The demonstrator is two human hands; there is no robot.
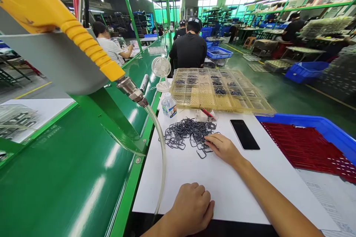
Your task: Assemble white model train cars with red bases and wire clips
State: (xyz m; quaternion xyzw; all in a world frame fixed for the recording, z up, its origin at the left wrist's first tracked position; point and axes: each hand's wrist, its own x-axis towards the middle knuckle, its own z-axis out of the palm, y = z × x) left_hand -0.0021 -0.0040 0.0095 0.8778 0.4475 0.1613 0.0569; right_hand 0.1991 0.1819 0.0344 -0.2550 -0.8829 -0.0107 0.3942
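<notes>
My left hand (193, 207) rests as a loose fist at the near edge of the white work surface (236, 189). Its palm side is hidden, so I cannot make out whether anything is inside. My right hand (224, 149) reaches in from the right, fingers stretched out and fingertips touching the right edge of a heap of dark grey bent wire hooks (189, 131). One U-shaped hook (201, 154) lies just in front of the heap, near these fingertips. To the right of that hand, a black phone (244, 134) lies flat.
Behind the heap stand a plastic bottle (168, 106), a small white fan (161, 67) and a divided yellowish tray (219, 103) with hooks in some compartments. A clear hose (162, 155) hangs down at left from a yellow-handled tool (55, 18). Red strips fill a blue crate (322, 120) at right.
</notes>
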